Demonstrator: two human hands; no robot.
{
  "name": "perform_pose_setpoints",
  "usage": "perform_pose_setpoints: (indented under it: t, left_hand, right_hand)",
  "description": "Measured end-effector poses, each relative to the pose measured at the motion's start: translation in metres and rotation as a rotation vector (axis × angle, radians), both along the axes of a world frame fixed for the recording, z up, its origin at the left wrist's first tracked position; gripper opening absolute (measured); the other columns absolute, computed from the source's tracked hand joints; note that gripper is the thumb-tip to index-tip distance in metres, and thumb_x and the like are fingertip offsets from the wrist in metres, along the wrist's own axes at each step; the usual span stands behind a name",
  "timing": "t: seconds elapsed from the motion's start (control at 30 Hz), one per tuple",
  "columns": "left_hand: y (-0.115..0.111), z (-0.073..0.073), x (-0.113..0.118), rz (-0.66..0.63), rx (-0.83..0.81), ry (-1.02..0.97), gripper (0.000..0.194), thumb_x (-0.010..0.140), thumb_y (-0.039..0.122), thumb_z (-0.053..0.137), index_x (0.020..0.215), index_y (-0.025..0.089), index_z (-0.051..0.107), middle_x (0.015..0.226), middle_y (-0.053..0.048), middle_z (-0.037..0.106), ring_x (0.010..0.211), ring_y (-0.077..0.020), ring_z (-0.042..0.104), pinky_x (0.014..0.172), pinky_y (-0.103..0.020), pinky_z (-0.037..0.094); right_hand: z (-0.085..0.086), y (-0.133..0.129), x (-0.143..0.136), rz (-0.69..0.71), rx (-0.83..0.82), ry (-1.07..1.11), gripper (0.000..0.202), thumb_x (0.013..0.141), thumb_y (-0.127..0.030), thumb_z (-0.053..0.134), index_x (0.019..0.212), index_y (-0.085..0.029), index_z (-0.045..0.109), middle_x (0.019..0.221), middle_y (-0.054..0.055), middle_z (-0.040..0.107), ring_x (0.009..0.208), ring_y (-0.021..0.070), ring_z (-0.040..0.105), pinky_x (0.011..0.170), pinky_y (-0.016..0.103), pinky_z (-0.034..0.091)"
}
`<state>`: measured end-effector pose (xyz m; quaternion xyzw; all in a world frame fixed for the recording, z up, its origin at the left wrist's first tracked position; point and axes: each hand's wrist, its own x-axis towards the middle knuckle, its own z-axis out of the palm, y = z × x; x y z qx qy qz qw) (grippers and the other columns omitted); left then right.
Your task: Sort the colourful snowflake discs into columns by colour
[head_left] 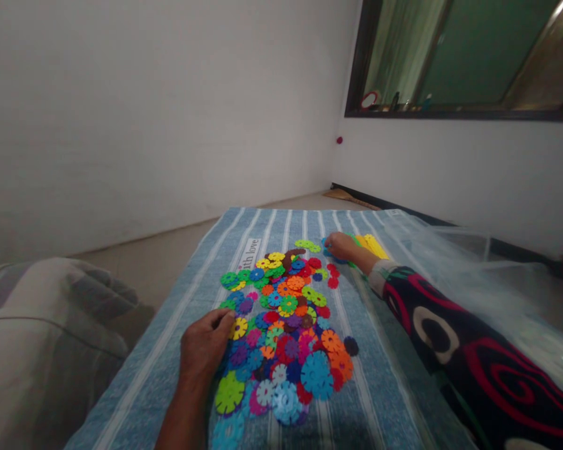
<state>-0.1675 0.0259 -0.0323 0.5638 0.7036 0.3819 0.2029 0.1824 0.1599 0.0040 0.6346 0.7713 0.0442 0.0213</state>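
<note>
A loose heap of colourful notched plastic discs [288, 306] lies along the middle of the cloth. My left hand [204, 347] rests at the heap's left edge, fingers curled together. Its fingertips meet a yellow disc [238, 328]; whether they grip anything is hidden. Farther off, my right hand [344, 247] is closed at the heap's far right, with a blue disc [325, 242] showing at its fingertips. Just right of that hand are yellow pieces [374, 246] lined up closely, with some green beside them, partly covered by the wrist. Light green discs [304, 244] lie to its left.
A blue-and-white striped cloth [169, 350] covers the surface. Clear plastic [460, 275], like a bag or box, lies at the right beyond my sleeve. A fabric-covered shape [51, 350] stands at the left. White walls and a dark-framed window [469, 56] lie behind.
</note>
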Motion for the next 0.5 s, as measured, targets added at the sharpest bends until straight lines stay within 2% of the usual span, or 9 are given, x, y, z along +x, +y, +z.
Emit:
perform_pose_setpoints:
  t: [0.1,0.2,0.37,0.5]
  left_hand:
    - [0.000,-0.001,0.000,-0.007,-0.008,0.018,0.037,0.063,0.047,0.054,0.076,0.019,0.074,0.079,-0.003,0.075,0.077,-0.0256,0.068,0.073,-0.031,0.051]
    - [-0.001,-0.001,0.000,-0.022,-0.003,0.040,0.038,0.064,0.048,0.053,0.077,0.019,0.075,0.081,-0.003,0.076,0.079,-0.0261,0.068,0.075,-0.032,0.051]
    - [-0.001,-0.002,-0.002,-0.024,-0.010,0.039,0.040,0.065,0.049,0.052,0.078,0.019,0.075,0.078,-0.003,0.075,0.076,-0.0255,0.069,0.074,-0.032,0.052]
    - [-0.001,0.000,-0.001,-0.018,-0.012,0.043,0.039,0.063,0.048,0.053,0.077,0.019,0.074,0.078,-0.003,0.075,0.077,-0.0262,0.069,0.073,-0.032,0.052]
  right_hand:
    - [-0.001,-0.006,-0.005,0.069,-0.007,-0.027,0.033,0.086,-0.012,0.051,0.112,-0.020,0.069,0.116,0.011,0.066,0.111,0.0229,0.058,0.085,0.026,0.044]
    - [-0.003,-0.008,-0.011,0.103,-0.002,-0.056,0.030,0.086,-0.011,0.051,0.107,-0.017,0.071,0.112,0.015,0.065,0.110,0.0252,0.057,0.084,0.028,0.045]
    - [-0.008,-0.005,-0.019,0.102,0.015,-0.086,0.028,0.084,-0.008,0.050,0.101,-0.011,0.072,0.108,0.022,0.064,0.110,0.0293,0.057,0.083,0.031,0.046]
    - [-0.008,-0.004,-0.020,0.096,0.022,-0.097,0.029,0.084,-0.007,0.048,0.101,-0.008,0.071,0.107,0.023,0.064,0.109,0.0287,0.058,0.083,0.031,0.047]
